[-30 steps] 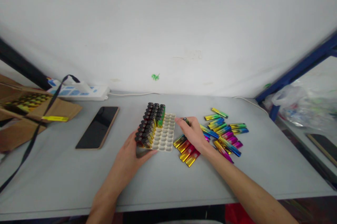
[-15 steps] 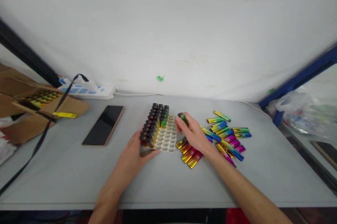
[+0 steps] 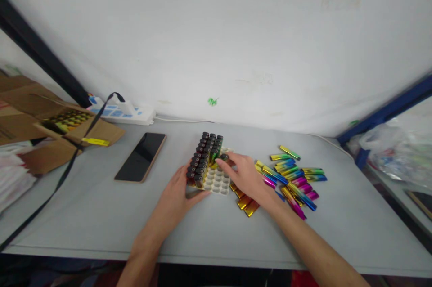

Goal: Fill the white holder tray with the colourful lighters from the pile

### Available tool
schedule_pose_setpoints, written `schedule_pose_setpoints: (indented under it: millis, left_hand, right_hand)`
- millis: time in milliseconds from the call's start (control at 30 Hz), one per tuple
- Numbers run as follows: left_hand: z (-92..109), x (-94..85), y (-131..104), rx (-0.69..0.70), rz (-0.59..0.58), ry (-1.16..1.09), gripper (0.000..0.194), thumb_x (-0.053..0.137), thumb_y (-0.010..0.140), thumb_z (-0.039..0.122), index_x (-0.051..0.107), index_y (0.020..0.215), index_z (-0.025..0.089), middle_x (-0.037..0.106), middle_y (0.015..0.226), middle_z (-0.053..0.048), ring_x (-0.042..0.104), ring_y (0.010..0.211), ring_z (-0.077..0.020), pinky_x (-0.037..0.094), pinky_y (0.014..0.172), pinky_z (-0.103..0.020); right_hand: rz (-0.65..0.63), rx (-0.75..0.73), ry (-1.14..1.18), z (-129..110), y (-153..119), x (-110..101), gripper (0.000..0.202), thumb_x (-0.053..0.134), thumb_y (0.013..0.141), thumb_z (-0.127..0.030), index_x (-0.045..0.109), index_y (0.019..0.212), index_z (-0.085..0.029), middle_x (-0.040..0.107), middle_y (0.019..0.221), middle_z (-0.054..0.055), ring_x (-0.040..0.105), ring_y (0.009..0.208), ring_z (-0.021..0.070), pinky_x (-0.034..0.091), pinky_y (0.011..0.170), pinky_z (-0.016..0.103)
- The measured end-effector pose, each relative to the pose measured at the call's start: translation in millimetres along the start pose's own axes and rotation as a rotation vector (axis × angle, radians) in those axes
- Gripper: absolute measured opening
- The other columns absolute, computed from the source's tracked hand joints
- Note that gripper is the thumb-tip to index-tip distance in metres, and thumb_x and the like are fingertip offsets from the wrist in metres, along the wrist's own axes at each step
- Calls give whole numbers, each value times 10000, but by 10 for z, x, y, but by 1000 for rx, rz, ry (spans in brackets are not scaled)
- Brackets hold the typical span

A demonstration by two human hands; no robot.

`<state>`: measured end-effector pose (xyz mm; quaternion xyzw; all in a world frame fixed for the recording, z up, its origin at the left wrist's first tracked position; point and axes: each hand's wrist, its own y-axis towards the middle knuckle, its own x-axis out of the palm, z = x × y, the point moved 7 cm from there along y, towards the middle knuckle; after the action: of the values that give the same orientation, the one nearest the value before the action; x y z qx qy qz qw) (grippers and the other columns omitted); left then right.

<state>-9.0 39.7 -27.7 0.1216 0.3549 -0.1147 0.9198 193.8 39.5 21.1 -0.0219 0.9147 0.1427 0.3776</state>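
Observation:
A white tray (image 3: 219, 183) of oval holes lies on the table, its left columns filled with upright black-topped lighters (image 3: 202, 156). My left hand (image 3: 177, 190) grips the tray's near left corner, thumb along the front edge and fingers against the left side. Above the tray, my right hand (image 3: 245, 172) pinches a black-topped lighter (image 3: 223, 157) beside the filled columns; whether its lower end is in a hole is hidden. Shiny gold, blue, green and magenta lighters (image 3: 293, 179) lie loosely heaped to the right, partly under my right forearm.
A phone (image 3: 141, 156) lies left of the tray. Beyond it are a white power strip (image 3: 131, 114) and an open cardboard box (image 3: 77, 136) holding yellow, black-topped pieces. A dark strap (image 3: 64, 174) crosses the left side. Clear plastic bags (image 3: 388, 147) lie past the blue post (image 3: 381, 111).
My right hand has moved the lighter left, from the tray's right side to beside the filled columns. My left hand keeps hold of the tray. The whole view has shifted slightly.

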Motion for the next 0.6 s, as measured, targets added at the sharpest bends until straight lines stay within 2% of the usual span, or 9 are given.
schedule_pose_setpoints:
  millis: [167,300,467,600]
  left_hand:
    - [-20,7,12,14,1,1,682,807,812,476,591,1395,195,695,1400,-141,649,1344,-348,510,1169,-513]
    - [-40,-3,30,7,13,-3,699,803,791,500,588,1382,195,694,1393,-143,647,1346,-354,495,1181,-524]
    - [-63,-2,35,-49,-2,11,679,784,777,542,608,1329,189,727,1311,-142,675,1299,-366,515,1152,-523]
    - [-79,-20,39,-72,10,48,672,772,761,570,615,1295,194,743,1265,-137,697,1260,-378,547,1108,-521]
  right_hand:
    - [-29,-74,-251,-52,-2,58,260,540,1106,-396,644,977,-196,732,984,99,693,890,243,510,822,343]
    - [-131,-79,-396,-141,51,57,277,504,1121,-385,662,1072,-163,745,1056,133,710,963,264,532,872,369]
    - [-279,18,-538,-265,166,108,346,477,1127,-392,687,1163,-119,768,1067,188,757,955,307,554,798,380]
    - [-297,49,-564,-275,174,153,444,442,1126,-476,714,1144,-125,782,1019,201,777,898,325,556,731,384]
